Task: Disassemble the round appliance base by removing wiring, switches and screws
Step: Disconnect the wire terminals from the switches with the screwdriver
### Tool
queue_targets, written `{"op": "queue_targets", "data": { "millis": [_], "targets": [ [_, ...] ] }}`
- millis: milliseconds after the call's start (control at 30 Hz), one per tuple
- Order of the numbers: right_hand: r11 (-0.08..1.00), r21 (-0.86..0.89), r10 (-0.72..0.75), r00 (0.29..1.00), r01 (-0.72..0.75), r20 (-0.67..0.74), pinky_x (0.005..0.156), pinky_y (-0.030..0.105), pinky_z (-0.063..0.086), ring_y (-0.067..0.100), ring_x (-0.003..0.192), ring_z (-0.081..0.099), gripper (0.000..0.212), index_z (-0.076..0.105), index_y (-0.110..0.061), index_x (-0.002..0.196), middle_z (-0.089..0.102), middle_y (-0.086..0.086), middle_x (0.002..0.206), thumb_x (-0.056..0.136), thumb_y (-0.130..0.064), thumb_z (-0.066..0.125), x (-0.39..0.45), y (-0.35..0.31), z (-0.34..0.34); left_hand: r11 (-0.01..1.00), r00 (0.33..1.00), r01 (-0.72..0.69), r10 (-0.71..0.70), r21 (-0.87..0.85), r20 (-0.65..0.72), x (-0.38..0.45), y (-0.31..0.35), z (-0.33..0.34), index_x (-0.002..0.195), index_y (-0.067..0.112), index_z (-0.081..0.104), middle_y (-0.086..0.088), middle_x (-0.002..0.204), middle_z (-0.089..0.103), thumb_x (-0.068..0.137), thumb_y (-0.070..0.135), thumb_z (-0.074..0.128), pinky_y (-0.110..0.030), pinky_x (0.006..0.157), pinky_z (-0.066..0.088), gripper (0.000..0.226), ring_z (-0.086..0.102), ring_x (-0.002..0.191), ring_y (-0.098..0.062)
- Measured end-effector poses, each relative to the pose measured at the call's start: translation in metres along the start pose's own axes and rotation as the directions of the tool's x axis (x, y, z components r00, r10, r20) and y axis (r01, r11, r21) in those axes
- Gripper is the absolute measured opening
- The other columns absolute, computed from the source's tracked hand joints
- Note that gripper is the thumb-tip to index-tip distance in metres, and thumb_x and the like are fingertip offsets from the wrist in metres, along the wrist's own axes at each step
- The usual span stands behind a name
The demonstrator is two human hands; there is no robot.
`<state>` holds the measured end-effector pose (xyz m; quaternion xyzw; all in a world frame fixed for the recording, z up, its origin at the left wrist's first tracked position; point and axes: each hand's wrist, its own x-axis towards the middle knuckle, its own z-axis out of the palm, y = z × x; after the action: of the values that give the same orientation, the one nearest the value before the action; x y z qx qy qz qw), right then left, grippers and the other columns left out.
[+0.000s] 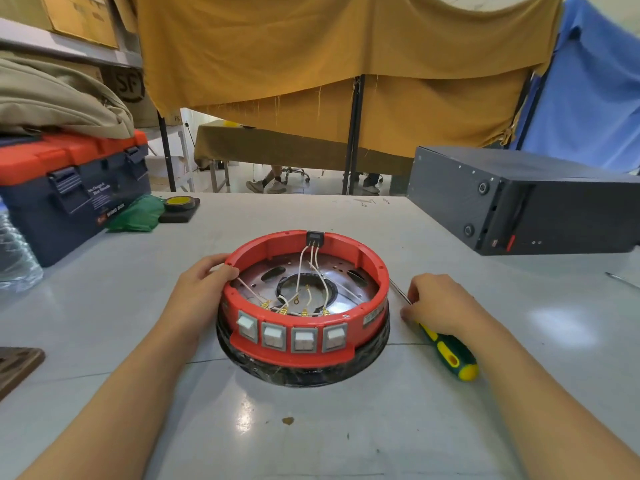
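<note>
A: Where is the base (303,306) now?

B: In the middle of the table (346,427), a bit toward the near edge. Red ring on a black bottom, four switches (291,336) facing the person, white wires (313,271) inside going to a black plug (315,237) at the far rim.

A: And the left hand (197,292)?

B: It holds the base on its left side. Thumb is curled over the red rim, tip just inside; the other fingers are behind the wall, I cannot see them.

A: Right hand (440,303)?

B: On the table just right of the base, not touching it. Fingers bent down onto the screwdriver (446,351), approx. where shaft meets handle. Real grip or only resting, cannot tell. The green-yellow handle points to the near-right, the thin shaft to the far-left, close by the base wall.

A: Other things?

B: Toolbox (69,199) at the far-left corner w/ a tape roll (180,202) beside it, dark case (519,202) at the far-right.
</note>
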<state>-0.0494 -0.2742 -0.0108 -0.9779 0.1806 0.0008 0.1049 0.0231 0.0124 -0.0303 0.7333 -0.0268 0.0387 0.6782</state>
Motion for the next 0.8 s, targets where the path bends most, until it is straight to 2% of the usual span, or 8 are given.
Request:
{"op": "queue_targets", "data": {
  "millis": [167, 300, 333, 400, 467, 533, 700, 800],
  "targets": [
    [0.995, 0.097, -0.009, 0.996, 0.018, -0.093, 0.069, 0.028, 0.041, 0.024, 0.088, 0.056, 0.011, 0.061, -0.012, 0.098, 0.064, 0.008, 0.103, 0.093, -0.020, 0.054, 0.003, 0.000, 0.004, 0.999, 1.000, 0.019, -0.019, -0.029, 0.006, -0.002, 0.002, -0.001, 0.096, 0.028, 0.066, -0.005, 0.081, 0.067, 0.088, 0.011, 0.052, -0.026, 0.069, 0.048, 0.023, 0.060, 0.070, -0.016],
    [0.885, 0.456, 0.007, 0.977, 0.093, -0.213, 0.052, 0.025, 0.040, 0.014, 0.051, 0.063, 0.011, 0.053, -0.015, 0.088, 0.063, 0.006, 0.083, 0.097, -0.019, 0.050, 0.001, 0.004, -0.002, 0.999, 0.999, 0.032, -0.031, -0.030, 0.010, -0.004, 0.004, -0.001, 0.099, 0.027, 0.067, -0.004, 0.078, 0.066, 0.088, 0.012, 0.052, -0.025, 0.067, 0.046, 0.023, 0.061, 0.069, -0.015],
    [0.804, 0.584, 0.035, 0.972, 0.110, -0.231, 0.049, 0.025, 0.041, 0.015, 0.045, 0.061, 0.010, 0.053, -0.014, 0.089, 0.063, 0.008, 0.079, 0.098, -0.018, 0.049, 0.000, 0.004, -0.004, 0.999, 0.999, 0.036, -0.036, -0.030, 0.010, -0.004, 0.004, -0.001, 0.099, 0.027, 0.066, -0.004, 0.077, 0.066, 0.088, 0.012, 0.052, -0.024, 0.066, 0.046, 0.023, 0.062, 0.070, -0.015],
    [0.545, 0.830, 0.084, 0.978, 0.117, -0.192, 0.043, 0.027, 0.045, 0.016, 0.042, 0.056, 0.004, 0.051, -0.015, 0.098, 0.065, 0.011, 0.070, 0.098, -0.014, 0.047, -0.002, 0.005, -0.011, 0.999, 0.999, 0.043, -0.042, -0.030, 0.013, -0.005, 0.005, -0.001, 0.100, 0.027, 0.066, -0.003, 0.076, 0.066, 0.089, 0.013, 0.052, -0.023, 0.066, 0.046, 0.023, 0.062, 0.070, -0.015],
    [0.322, 0.942, 0.067, 0.990, 0.095, -0.123, 0.040, 0.024, 0.045, 0.013, 0.042, 0.053, 0.014, 0.047, -0.024, 0.102, 0.069, 0.009, 0.065, 0.098, -0.011, 0.046, -0.006, 0.003, -0.018, 0.998, 0.999, 0.047, -0.047, -0.032, 0.017, -0.005, 0.006, -0.001, 0.100, 0.026, 0.067, -0.003, 0.075, 0.066, 0.089, 0.012, 0.052, -0.023, 0.066, 0.046, 0.023, 0.062, 0.069, -0.015],
    [0.163, 0.983, 0.006, 0.997, 0.079, -0.081, 0.039, 0.023, 0.044, 0.013, 0.043, 0.051, 0.018, 0.047, -0.026, 0.099, 0.071, 0.014, 0.069, 0.098, -0.008, 0.045, -0.009, 0.000, -0.024, 0.998, 0.998, 0.052, -0.051, -0.040, 0.025, -0.006, 0.007, -0.001, 0.098, 0.027, 0.067, -0.002, 0.073, 0.066, 0.089, 0.013, 0.052, -0.022, 0.064, 0.046, 0.023, 0.063, 0.067, -0.014],
    [-0.180, 0.984, -0.073, 0.997, 0.010, -0.023, 0.038, 0.018, 0.044, 0.010, 0.044, 0.053, 0.006, 0.054, -0.008, 0.096, 0.069, 0.012, 0.066, 0.097, -0.009, 0.049, -0.013, -0.011, -0.036, 0.997, 0.997, 0.051, -0.048, -0.056, 0.059, -0.006, 0.007, -0.002, 0.096, 0.027, 0.067, 0.006, 0.053, 0.063, 0.090, 0.011, 0.051, -0.017, 0.056, 0.050, 0.023, 0.062, 0.053, -0.007],
    [-0.290, 0.950, -0.129, 0.989, -0.111, 0.076, 0.045, 0.021, 0.054, 0.014, 0.051, 0.062, 0.019, 0.061, -0.003, 0.104, 0.073, 0.015, 0.074, 0.099, -0.015, 0.047, -0.015, -0.014, -0.047, 0.997, 0.995, 0.051, -0.046, -0.061, 0.084, -0.005, 0.007, -0.003, 0.097, 0.027, 0.066, 0.007, 0.051, 0.062, 0.090, 0.011, 0.050, -0.018, 0.057, 0.051, 0.024, 0.060, 0.049, -0.006]
  ]
}}
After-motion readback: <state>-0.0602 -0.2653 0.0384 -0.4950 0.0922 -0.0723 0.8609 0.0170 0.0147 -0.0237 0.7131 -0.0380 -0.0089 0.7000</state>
